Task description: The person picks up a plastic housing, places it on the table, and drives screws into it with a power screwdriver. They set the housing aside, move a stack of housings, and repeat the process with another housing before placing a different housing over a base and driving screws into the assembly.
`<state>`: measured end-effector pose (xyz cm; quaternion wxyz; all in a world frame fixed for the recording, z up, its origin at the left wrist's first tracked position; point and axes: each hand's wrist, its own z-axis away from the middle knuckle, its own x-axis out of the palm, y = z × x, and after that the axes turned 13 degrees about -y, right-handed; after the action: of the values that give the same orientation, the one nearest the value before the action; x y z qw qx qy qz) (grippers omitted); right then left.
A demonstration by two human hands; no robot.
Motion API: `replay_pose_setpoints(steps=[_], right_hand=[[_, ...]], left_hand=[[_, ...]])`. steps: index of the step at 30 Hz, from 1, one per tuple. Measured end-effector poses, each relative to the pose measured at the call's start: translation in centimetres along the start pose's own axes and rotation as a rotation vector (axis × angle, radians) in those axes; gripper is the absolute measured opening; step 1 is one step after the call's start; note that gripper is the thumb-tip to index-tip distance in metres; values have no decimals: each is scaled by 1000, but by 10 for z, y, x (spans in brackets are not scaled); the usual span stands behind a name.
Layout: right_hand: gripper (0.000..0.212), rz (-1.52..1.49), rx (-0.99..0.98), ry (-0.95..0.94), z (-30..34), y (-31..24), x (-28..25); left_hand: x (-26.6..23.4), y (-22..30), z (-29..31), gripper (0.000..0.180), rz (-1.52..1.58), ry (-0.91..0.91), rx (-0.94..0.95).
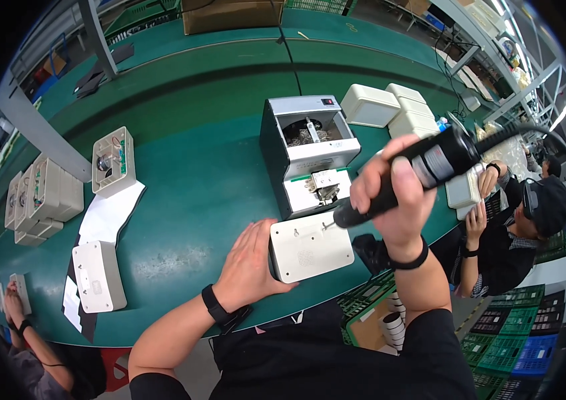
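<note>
My right hand (400,203) is wrapped round a black electric screwdriver (440,160), held at a slant with its cable at the upper right. The thin bit points down at the far edge of a cream plastic housing (316,257); whether it touches a screw there I cannot make out. The housing lies flat, its face with corner holes and a small grille of dots upward. My left hand (248,260) grips its left side, thumb along the near corner. Just beyond stands a screw feeder (310,150) with loose screws in its tray.
At left are an open housing with a green circuit board (114,162), stacked open housings (43,193) and a closed housing (98,277) on paper. Several cream housings (371,105) stand behind the feeder. A co-worker (536,207) sits at right; another person's hands (13,303) show at far left.
</note>
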<state>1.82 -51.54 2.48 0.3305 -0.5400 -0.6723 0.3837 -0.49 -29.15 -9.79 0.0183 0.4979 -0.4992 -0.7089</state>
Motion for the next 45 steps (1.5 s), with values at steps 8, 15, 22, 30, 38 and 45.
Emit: replay_pose_setpoints(steps=[8,15,22,30,38,45], right_hand=[[34,-65,-17,-64,29,19,20],[35,-105,54,-55,34,37,24],[35,-45,42,-92,37,35,25],[29,-103,-109,-42,15,5,14],[27,119,-98,92,-18,11,-2],[26,-137,-115,-56,8,6,24]], left_hand=[[-1,0,-1,104,-7,2,14],[0,-1,0,102,11,5,3],[0,-2,-1,101,-3,31,21],[4,-1,1,102,-34,68,34],[23,18,-23,106,-24,41,51],[23,18,-25,106,-16,40,44]])
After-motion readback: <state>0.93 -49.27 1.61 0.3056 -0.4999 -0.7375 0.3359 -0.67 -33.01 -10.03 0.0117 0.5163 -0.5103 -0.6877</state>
